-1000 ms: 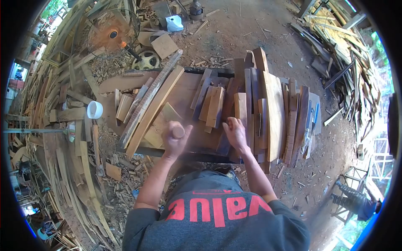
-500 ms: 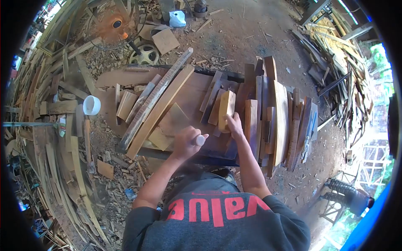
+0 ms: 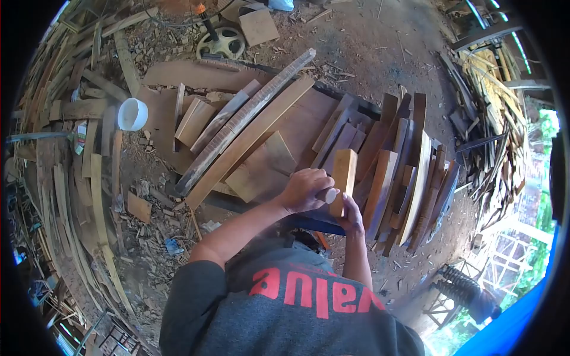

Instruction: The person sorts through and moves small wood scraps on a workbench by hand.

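Observation:
My left hand (image 3: 306, 191) is closed round a round-handled tool (image 3: 326, 195); the handle's blunt end points up toward me, and a thin dark shaft shows beyond the knuckles. I cannot tell what kind of tool it is. My right hand (image 3: 352, 216) grips the lower end of a light wooden block (image 3: 344, 178), which stands out over the bench. The left fist is right beside the block's lower part. Under the left hand lies a square wooden board (image 3: 261, 169), next to a long plank (image 3: 252, 139).
Several wooden pieces (image 3: 380, 187) lie side by side at the right of the bench. A white tub (image 3: 132, 114) stands at the left. Behind the bench is a fan base (image 3: 221, 43). Scrap timber (image 3: 74, 196) is piled left, with more (image 3: 493, 101) at the right.
My left hand has moved right, from over the board to beside the block, with the tool in it. The block is now nearer my body. The whole view has shifted.

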The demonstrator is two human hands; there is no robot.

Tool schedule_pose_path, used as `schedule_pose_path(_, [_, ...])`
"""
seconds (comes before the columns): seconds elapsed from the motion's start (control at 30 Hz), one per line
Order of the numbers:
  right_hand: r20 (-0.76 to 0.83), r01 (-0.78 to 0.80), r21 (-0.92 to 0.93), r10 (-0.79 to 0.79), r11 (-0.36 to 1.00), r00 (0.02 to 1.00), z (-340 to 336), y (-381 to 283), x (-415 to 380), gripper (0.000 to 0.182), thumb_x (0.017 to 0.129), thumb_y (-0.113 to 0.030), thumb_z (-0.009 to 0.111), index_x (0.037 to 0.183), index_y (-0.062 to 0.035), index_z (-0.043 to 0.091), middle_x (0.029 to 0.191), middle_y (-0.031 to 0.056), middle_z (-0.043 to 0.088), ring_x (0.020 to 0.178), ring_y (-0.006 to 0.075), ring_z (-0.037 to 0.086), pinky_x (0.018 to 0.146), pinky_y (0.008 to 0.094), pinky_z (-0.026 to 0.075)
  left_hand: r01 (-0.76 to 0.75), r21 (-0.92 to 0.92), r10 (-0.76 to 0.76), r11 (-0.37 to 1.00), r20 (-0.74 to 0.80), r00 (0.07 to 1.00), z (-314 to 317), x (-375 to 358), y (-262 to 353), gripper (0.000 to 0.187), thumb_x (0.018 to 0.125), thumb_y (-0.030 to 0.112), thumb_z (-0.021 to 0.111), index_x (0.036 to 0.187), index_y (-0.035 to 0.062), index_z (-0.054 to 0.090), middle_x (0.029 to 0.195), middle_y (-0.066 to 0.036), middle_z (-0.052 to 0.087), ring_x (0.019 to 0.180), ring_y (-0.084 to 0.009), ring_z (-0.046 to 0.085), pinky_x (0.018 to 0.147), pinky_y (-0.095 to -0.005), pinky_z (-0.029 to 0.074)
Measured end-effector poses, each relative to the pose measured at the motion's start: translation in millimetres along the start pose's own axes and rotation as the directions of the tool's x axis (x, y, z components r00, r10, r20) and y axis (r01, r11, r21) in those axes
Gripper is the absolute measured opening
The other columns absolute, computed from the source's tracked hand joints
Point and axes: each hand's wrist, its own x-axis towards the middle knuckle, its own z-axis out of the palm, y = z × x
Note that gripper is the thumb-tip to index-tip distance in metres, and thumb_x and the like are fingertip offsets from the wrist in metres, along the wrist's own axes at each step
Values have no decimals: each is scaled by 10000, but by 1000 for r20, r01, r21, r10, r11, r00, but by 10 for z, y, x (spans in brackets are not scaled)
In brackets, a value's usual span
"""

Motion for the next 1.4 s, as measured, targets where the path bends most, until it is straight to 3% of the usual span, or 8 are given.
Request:
schedule_pose_path(0.33, [-24,439,-277,-463,855,886,654,-605,-855,663,808,-307,708,1297,10,391,1010,190,610,805,269,668,674,360,579,149,-8,-149,989,18,989,-10,109,20,300,689,243,787,813,120,544,766,-56,601,756,-269,633,667,-398,487])
schedule_pose_path(0.4, [30,714,-399,-770,576,638,739,-600,-934,715,802,-234,716,1354,-49,301,1032,183,585,831,261,661,713,349,579,153,-20,-152,988,25,988,28,130,-28,291,695,236,784,815,121,545,748,-52,601,745,-272,637,661,-405,486])
schedule_pose_path(0.63, [213,485,-822,-628,298,749,738,-180,-934,688,728,-94,765,1303,-92,386,1053,128,555,915,213,619,762,365,535,135,55,-135,989,6,991,197,149,-115,285,688,197,793,814,130,547,741,-48,615,708,-275,642,620,-390,486])
schedule_pose_path(0.77, [-21,710,-329,-757,622,653,808,-278,-1022,786,751,-42,726,1369,-191,264,1080,108,533,944,192,584,755,335,524,113,93,-111,989,-32,993,308,109,-119,270,687,189,786,802,135,548,731,-44,613,704,-274,641,616,-392,488])
schedule_pose_path(0.97, [145,427,-811,-570,399,809,334,-102,-750,710,796,-58,686,1341,-190,251,1086,150,533,919,212,602,695,318,543,117,143,-112,983,-42,993,348,118,-135,254,702,219,774,789,143,548,707,-37,609,691,-261,641,609,-394,485])
schedule_pose_path(1.17, [12,764,-394,-828,511,560,801,-121,-809,679,777,-115,667,1314,-131,252,998,136,567,744,197,621,634,350,544,132,116,-128,984,-44,991,299,133,-123,212,698,183,741,775,142,548,694,-42,602,688,-262,640,612,-403,486])
schedule_pose_path(1.3, [193,511,-697,-554,503,810,312,-161,-695,627,765,-71,633,1307,-118,320,948,134,593,698,199,629,594,326,552,129,100,-118,987,-108,987,254,117,-206,207,707,170,734,785,147,544,691,-37,602,686,-264,637,619,-402,486])
schedule_pose_path(1.4, [11,680,-344,-721,648,693,792,-328,-910,639,779,-28,622,1340,-120,329,965,121,584,743,188,622,598,316,542,150,82,-141,985,-111,984,192,111,-179,207,703,163,731,787,147,542,690,-37,600,687,-267,636,621,-403,485])
